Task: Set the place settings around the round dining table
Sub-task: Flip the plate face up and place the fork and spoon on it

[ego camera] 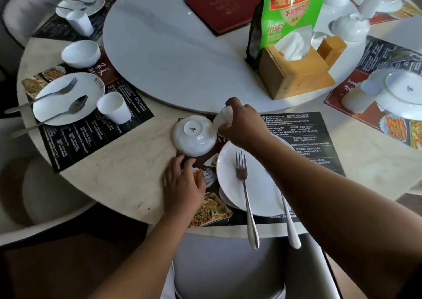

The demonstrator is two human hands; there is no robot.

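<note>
In front of me a dark printed placemat point(308, 143) carries a white plate point(262, 184) with a fork point(245, 191) lying across it. A second utensil's handle point(291, 225) sticks out under my right forearm. A white bowl point(194, 136) sits upside down at the mat's upper left corner. My right hand point(244, 125) grips a small white cup point(222, 118), tilted, just right of the bowl. My left hand point(182, 184) rests flat on the mat's left edge, fingers spread, just below the bowl and holding nothing.
A white lazy Susan point(171, 47) holds a red menu point(223, 6), a green snack bag point(290, 13) and a wooden tissue box point(296, 70). Set places with plate, bowl and cup lie at left point(68, 97), far left point(80, 4) and right point(399, 93). A grey chair point(228, 264) stands below me.
</note>
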